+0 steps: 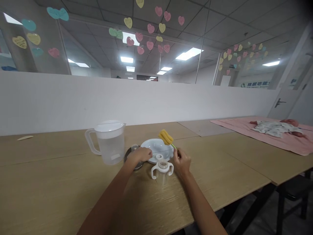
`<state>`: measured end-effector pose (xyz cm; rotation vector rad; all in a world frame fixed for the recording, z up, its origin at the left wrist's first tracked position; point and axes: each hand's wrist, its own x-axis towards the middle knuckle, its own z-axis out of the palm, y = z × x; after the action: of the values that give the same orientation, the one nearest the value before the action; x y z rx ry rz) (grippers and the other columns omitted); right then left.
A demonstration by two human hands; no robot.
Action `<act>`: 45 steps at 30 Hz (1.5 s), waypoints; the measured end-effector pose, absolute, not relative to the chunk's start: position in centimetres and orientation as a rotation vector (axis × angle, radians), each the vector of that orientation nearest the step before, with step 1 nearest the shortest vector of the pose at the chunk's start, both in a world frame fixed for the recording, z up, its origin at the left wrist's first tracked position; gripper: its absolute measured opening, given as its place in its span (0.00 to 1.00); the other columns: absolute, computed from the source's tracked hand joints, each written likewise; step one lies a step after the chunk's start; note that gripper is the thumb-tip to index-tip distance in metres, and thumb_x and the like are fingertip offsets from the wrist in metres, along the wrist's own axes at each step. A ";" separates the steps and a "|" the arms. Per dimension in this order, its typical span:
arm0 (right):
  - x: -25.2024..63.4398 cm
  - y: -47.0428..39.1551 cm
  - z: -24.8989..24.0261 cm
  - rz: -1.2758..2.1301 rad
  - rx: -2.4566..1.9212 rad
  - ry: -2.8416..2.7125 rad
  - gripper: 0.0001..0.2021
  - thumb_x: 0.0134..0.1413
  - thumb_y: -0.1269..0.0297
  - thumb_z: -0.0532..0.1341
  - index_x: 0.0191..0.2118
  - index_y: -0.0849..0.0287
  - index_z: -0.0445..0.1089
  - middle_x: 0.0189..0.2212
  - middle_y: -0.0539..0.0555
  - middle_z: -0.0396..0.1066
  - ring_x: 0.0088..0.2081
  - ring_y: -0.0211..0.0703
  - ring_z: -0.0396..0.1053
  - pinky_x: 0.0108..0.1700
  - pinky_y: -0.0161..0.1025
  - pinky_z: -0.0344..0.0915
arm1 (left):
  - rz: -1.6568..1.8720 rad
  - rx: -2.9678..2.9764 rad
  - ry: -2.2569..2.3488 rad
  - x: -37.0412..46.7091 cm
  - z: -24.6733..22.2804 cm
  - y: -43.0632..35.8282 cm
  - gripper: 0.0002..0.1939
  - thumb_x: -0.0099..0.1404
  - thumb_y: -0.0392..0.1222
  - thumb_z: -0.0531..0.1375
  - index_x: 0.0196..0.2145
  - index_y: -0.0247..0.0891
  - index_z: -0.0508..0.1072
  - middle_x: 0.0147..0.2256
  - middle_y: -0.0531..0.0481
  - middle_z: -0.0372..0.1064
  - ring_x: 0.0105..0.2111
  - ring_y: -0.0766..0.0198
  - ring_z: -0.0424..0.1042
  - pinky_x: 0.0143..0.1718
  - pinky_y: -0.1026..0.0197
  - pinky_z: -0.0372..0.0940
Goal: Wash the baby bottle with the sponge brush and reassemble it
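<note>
My right hand (181, 161) grips the thin handle of a bottle brush with a yellow sponge head (166, 136), which tilts up over a white bowl (153, 145). My left hand (140, 154) rests at the bowl's near left rim, fingers curled on its edge, partly over a small metal dish (127, 157). A clear baby bottle with white handles (161, 169) stands upright between my two hands, just in front of the bowl.
A clear plastic water jug (109, 141) with a white lid stands left of the bowl. A baby doll (277, 127) lies on a pink cloth (290, 143) at the far right. A white partition wall runs behind the wooden table (61, 182).
</note>
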<state>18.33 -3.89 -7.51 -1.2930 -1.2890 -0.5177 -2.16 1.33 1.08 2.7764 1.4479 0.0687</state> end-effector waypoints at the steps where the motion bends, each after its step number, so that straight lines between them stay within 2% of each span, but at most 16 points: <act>1: 18.4 -3.9 -7.5 -0.518 -1.290 -1.286 0.17 0.60 0.58 0.50 0.28 0.62 0.69 0.16 0.49 0.63 0.19 0.32 0.56 0.25 0.31 0.49 | 0.030 2.780 1.430 -2.0 0.7 1.3 0.13 0.62 0.42 0.51 0.29 0.38 0.75 0.33 0.46 0.75 0.33 0.59 0.72 0.36 0.62 0.62; 4: 18.4 -3.8 -7.6 -0.518 -1.279 -1.286 0.17 0.60 0.58 0.50 0.27 0.62 0.69 0.16 0.48 0.62 0.19 0.32 0.56 0.25 0.31 0.50 | -0.032 2.805 1.406 -1.7 -0.1 1.5 0.16 0.62 0.42 0.50 0.25 0.37 0.75 0.33 0.42 0.75 0.36 0.56 0.73 0.41 0.57 0.61; 7: 18.4 -3.8 -7.5 -0.511 -1.274 -1.299 0.17 0.60 0.59 0.50 0.27 0.62 0.69 0.16 0.49 0.63 0.19 0.33 0.57 0.25 0.31 0.51 | -0.060 2.832 1.393 -1.6 0.0 1.3 0.19 0.64 0.42 0.48 0.25 0.37 0.75 0.34 0.40 0.75 0.38 0.54 0.72 0.44 0.54 0.59; 15: 18.2 -4.0 -7.5 -0.483 -1.282 -1.311 0.17 0.60 0.59 0.50 0.27 0.62 0.69 0.17 0.49 0.64 0.19 0.32 0.57 0.25 0.31 0.50 | -0.022 2.843 1.434 -1.3 0.1 0.1 0.15 0.62 0.39 0.50 0.25 0.36 0.75 0.35 0.38 0.75 0.38 0.54 0.73 0.47 0.52 0.57; 19: 18.2 -4.1 -7.4 -0.461 -1.280 -1.312 0.17 0.60 0.59 0.50 0.27 0.63 0.69 0.16 0.49 0.63 0.20 0.32 0.57 0.25 0.31 0.50 | 0.165 2.787 1.483 -1.3 0.5 0.1 0.13 0.60 0.40 0.52 0.28 0.34 0.75 0.34 0.37 0.75 0.36 0.52 0.73 0.40 0.54 0.61; 23: 18.2 -4.1 -7.4 -0.432 -1.261 -1.292 0.17 0.60 0.58 0.50 0.28 0.63 0.69 0.16 0.48 0.62 0.19 0.32 0.56 0.25 0.31 0.50 | 0.421 2.723 1.519 -1.9 2.2 0.0 0.08 0.56 0.36 0.56 0.33 0.37 0.74 0.35 0.43 0.75 0.35 0.55 0.73 0.33 0.60 0.62; 28: 18.2 -4.0 -7.6 -0.427 -1.208 -1.278 0.16 0.59 0.59 0.51 0.28 0.63 0.70 0.17 0.48 0.63 0.20 0.32 0.57 0.25 0.31 0.53 | 0.838 2.598 1.392 -3.2 5.1 -0.3 0.15 0.59 0.38 0.56 0.45 0.36 0.70 0.39 0.45 0.74 0.36 0.61 0.73 0.37 0.63 0.64; 31: 18.2 -4.0 -7.7 -0.426 -1.180 -1.270 0.15 0.59 0.60 0.52 0.29 0.63 0.70 0.17 0.48 0.62 0.19 0.31 0.56 0.25 0.30 0.53 | 1.020 2.405 1.157 -3.7 6.4 -0.7 0.15 0.60 0.40 0.56 0.45 0.35 0.72 0.40 0.46 0.75 0.38 0.60 0.74 0.41 0.62 0.65; 35: 18.1 -4.0 -7.8 -0.455 -1.143 -1.303 0.14 0.58 0.61 0.52 0.29 0.63 0.70 0.16 0.48 0.61 0.19 0.31 0.55 0.24 0.30 0.53 | 1.029 2.181 0.918 -3.9 7.3 -1.4 0.15 0.59 0.44 0.58 0.42 0.34 0.74 0.42 0.45 0.75 0.43 0.57 0.73 0.45 0.59 0.66; 45: 17.9 -4.1 -7.4 -0.476 -1.174 -1.267 0.15 0.58 0.61 0.52 0.29 0.63 0.70 0.15 0.47 0.60 0.18 0.30 0.53 0.23 0.30 0.52 | 0.931 2.102 0.814 -4.1 7.2 -1.2 0.17 0.59 0.48 0.58 0.42 0.33 0.72 0.41 0.42 0.74 0.38 0.59 0.74 0.45 0.56 0.66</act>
<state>17.87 -4.10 -7.43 -1.1743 -1.2668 -0.4755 -4.06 -1.17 7.20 2.1019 0.8139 0.9314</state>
